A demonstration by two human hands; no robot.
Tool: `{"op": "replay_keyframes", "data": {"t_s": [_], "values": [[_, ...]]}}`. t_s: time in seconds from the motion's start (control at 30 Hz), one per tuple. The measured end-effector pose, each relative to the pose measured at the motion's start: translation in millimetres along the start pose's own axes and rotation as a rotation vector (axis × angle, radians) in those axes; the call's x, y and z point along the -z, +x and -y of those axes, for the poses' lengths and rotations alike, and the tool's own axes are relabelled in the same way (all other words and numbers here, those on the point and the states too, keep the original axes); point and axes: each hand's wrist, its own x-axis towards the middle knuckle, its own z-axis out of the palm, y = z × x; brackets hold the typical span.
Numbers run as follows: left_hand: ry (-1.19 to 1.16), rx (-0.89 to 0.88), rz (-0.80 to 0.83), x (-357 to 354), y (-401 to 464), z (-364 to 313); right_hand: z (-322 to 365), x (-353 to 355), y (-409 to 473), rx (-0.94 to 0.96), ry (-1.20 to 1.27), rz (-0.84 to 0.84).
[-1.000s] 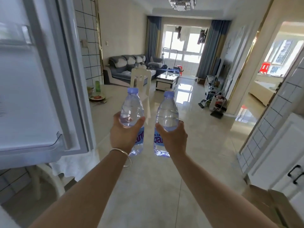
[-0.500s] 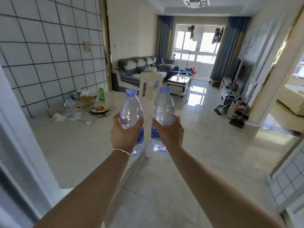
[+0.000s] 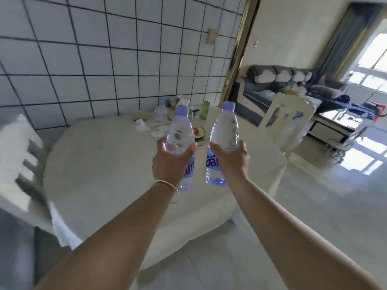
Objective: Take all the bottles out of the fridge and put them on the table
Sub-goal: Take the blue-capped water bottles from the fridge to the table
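I hold two clear water bottles with pale purple caps upright above the table. My left hand (image 3: 170,162) grips the left bottle (image 3: 180,130) around its middle. My right hand (image 3: 231,159) grips the right bottle (image 3: 225,126) the same way. Both bottles hang side by side, a small gap between them, over the round table (image 3: 100,174) covered in a cream cloth. The fridge is out of view.
At the table's far side by the tiled wall lie a green cup (image 3: 204,109), a plate of food (image 3: 199,133), tissues and small clutter. White chairs stand at the left (image 3: 23,164) and far right (image 3: 287,120). A living room opens to the right.
The view has swung left from the hallway floor onto the table, which is now much closer beneath the bottles. The fridge door has left the view. Both hands keep their grip.
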Motion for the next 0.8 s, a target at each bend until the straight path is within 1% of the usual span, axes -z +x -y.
{"op": "replay_keyframes", "data": {"t_s": [0.2, 0.47, 0.67, 0.8], "values": [[0.083, 0.055, -0.190, -1.2, 87.0, 31.0, 0.2, -90.7, 64.4, 0.029, 0.009, 0.222], [0.151, 0.177, -0.368, 36.7, 204.4, 96.8, 16.0, -240.5, 117.3, 0.063, -0.044, 0.474], [0.202, 0.255, -0.455, 80.3, 311.4, 146.6, 35.7, -376.5, 139.9, 0.055, -0.063, 0.607], [0.222, 0.289, -0.471, 106.1, 374.3, 173.7, 42.7, -455.9, 153.5, 0.035, -0.089, 0.673]]}}
